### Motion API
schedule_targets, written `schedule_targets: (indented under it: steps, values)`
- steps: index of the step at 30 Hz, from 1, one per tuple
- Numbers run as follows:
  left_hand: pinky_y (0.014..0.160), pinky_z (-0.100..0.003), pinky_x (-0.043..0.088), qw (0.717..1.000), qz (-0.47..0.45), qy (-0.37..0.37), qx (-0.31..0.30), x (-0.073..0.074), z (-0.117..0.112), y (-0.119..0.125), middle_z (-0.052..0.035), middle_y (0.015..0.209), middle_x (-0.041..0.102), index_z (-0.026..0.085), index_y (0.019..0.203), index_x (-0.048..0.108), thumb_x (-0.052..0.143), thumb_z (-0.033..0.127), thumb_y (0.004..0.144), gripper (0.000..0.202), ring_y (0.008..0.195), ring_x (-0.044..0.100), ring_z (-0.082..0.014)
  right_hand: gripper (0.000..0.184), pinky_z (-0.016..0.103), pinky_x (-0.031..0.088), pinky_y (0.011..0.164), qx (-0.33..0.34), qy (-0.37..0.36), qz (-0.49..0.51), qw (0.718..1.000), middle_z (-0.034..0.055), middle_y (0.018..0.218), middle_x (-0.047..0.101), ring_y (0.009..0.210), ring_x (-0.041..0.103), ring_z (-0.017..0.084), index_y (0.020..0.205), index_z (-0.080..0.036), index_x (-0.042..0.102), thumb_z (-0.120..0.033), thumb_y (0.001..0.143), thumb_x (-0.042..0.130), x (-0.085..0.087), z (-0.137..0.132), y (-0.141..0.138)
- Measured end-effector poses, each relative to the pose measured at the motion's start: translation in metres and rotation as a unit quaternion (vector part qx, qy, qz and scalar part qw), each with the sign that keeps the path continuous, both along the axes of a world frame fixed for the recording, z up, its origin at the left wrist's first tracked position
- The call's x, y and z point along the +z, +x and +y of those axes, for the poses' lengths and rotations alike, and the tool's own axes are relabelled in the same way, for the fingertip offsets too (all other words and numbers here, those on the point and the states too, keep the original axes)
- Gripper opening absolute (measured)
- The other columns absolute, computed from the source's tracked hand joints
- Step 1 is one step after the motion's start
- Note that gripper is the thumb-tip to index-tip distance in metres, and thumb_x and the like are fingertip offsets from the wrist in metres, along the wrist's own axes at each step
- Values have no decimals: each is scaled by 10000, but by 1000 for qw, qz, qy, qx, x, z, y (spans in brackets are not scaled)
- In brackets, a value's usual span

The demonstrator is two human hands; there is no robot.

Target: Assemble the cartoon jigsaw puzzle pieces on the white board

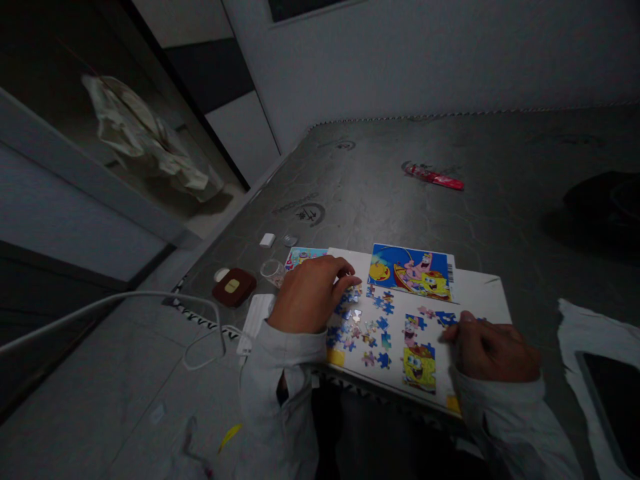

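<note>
Over the left side of a white board (395, 370), my left hand (313, 290) hovers with curved fingers, a small gap showing between thumb and forefinger. Loose jigsaw pieces (356, 317) lie just below and beside its fingertips. My right hand (493, 350) rests at the board's right side, fingers curled in, its tips beside some blue pieces (447, 319); whatever it may hold is hidden. Between the hands stands a partly joined jigsaw puzzle (419, 367) with a yellow cartoon figure. A picture card (413, 272) with cartoon figures lies above the pieces.
Left of the board are a clear cup (273, 270), a brown case (234, 287), a small white block (267, 240) and a white cable (150, 297). A red packet (435, 177) lies farther back. At right, a dark phone (613, 400) rests on white paper (575, 327).
</note>
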State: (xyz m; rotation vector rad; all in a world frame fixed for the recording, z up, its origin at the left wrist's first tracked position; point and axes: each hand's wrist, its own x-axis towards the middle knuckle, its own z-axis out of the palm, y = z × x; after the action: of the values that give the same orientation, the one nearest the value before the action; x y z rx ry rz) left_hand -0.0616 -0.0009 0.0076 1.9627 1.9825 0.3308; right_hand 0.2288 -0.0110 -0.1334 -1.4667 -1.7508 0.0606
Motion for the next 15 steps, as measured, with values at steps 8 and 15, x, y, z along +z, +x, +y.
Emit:
schedule_targets:
  steps: [8,15]
  values:
    - [1086,-496,620,998,41,-37,6,9,-4,0,-81,1318,885,236,1246,875,642,301,1190,248,1261,820,-325,648,363,459,787,-16,-10,-37,999,14,667,760,677,699,200,684,-269,814,-478,1214,506,-4,1,2]
    - [1085,-476,634,997,64,-38,-2,13,-9,0,-89,1347,874,250,1301,865,588,283,1210,293,1264,821,-315,620,347,473,815,-3,27,-56,998,7,623,717,623,648,182,658,-257,802,-395,1199,531,-7,4,0]
